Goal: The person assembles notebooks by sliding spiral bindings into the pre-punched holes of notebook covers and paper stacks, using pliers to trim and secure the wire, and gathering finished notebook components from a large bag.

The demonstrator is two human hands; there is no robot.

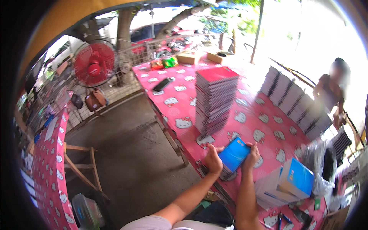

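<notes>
Between my two hands is a blue-covered spiral notebook [235, 154], tilted above the near edge of the pink table [245, 126]. My left hand [214, 159] grips its left side, and my right hand [252, 155] has hold of the right side. The fingers under the notebook are hidden. Just beyond it rises a tall stack of spiral notebooks [215, 101] with a red cover on top. To the right of my right forearm stand blue-covered books or pads [296, 177] with white page edges, leaning together.
A long row of spiral-bound notebooks [295, 100] lines the table's right side, where a person [330, 90] stands. A clear plastic bag [322, 165] lies near right. A phone [163, 84] rests far left on the table. A red fan [94, 63] and wooden trestle [82, 166] stand leftward.
</notes>
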